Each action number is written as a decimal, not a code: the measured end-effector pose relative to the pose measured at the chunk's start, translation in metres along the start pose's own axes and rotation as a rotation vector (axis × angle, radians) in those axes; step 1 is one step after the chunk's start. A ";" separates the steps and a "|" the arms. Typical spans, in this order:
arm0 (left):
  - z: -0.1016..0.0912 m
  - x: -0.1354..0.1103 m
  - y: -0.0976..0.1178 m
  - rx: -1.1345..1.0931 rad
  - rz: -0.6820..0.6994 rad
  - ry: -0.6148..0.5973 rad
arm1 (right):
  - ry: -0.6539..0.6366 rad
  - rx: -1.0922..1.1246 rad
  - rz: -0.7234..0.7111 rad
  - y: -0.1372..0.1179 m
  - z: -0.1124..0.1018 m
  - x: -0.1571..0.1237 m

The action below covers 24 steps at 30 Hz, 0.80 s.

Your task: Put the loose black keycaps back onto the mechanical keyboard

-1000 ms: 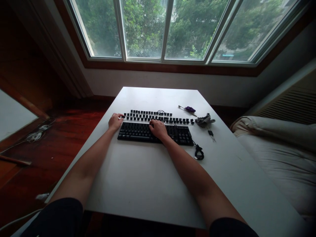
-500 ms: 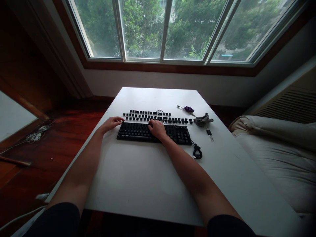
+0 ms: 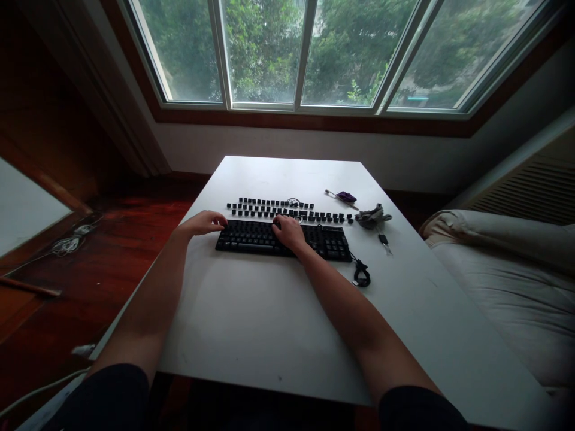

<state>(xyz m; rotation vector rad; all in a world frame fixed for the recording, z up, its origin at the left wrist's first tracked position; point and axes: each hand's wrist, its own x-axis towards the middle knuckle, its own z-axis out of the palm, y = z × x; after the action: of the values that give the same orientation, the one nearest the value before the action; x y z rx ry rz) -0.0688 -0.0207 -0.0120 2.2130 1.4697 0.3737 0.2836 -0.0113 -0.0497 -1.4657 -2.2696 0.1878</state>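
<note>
A black keyboard (image 3: 251, 246) lies on the white table (image 3: 251, 317), its coiled cable (image 3: 362, 273) at the right front. My left hand (image 3: 204, 222) is at the keyboard's far left corner, with thumb and fingers closed round that edge. Resting over the keyboard's middle, my right hand (image 3: 290, 232) has its fingers bent together at the back rows; whatever they pinch is hidden. Loose black keycaps (image 3: 332, 217) stand in several rows just behind the keyboard. A thin wire loop (image 3: 293, 202) lies among them.
Right of the keycaps lie a crumpled grey cloth (image 3: 372, 216) and a small black item with a light tip (image 3: 384, 241). A brush-like stick (image 3: 335, 194) and a purple bundle (image 3: 347, 196) are farther back. A cushioned seat (image 3: 489, 287) stands at right.
The view has shifted slightly, moving the table items a little right in the picture. My left hand has come a touch closer round the keyboard's corner. My right hand stays over the keys.
</note>
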 end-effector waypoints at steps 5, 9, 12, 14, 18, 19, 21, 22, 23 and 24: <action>0.000 -0.002 0.001 -0.005 -0.009 -0.012 | -0.002 0.002 -0.001 0.000 0.000 0.000; 0.001 -0.001 0.002 -0.002 -0.002 -0.007 | -0.009 -0.008 0.005 -0.001 0.000 -0.001; 0.002 0.000 0.004 0.016 0.012 -0.011 | -0.001 -0.009 0.000 0.000 0.001 0.000; 0.002 0.000 0.006 0.029 0.020 -0.015 | 0.008 -0.007 -0.007 0.001 0.002 0.000; 0.003 0.001 0.011 0.001 -0.010 -0.035 | 0.016 -0.003 -0.012 0.002 0.002 0.000; 0.003 0.001 0.012 -0.007 -0.026 -0.018 | 0.015 -0.002 -0.011 0.002 0.002 0.000; 0.003 0.001 0.012 0.009 -0.080 0.061 | 0.013 -0.001 -0.012 0.002 0.001 0.000; 0.003 0.001 0.012 0.033 -0.119 0.101 | 0.012 -0.001 -0.012 0.001 0.001 0.000; 0.004 0.001 0.011 0.063 -0.164 0.121 | 0.012 -0.001 -0.011 0.001 0.000 0.000; 0.004 0.000 0.010 0.087 -0.212 0.117 | 0.011 -0.002 -0.010 0.001 0.000 0.000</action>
<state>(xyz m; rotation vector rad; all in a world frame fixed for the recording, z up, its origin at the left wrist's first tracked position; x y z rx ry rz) -0.0583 -0.0247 -0.0104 2.1047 1.7946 0.3808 0.2843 -0.0113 -0.0497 -1.4528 -2.2678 0.1742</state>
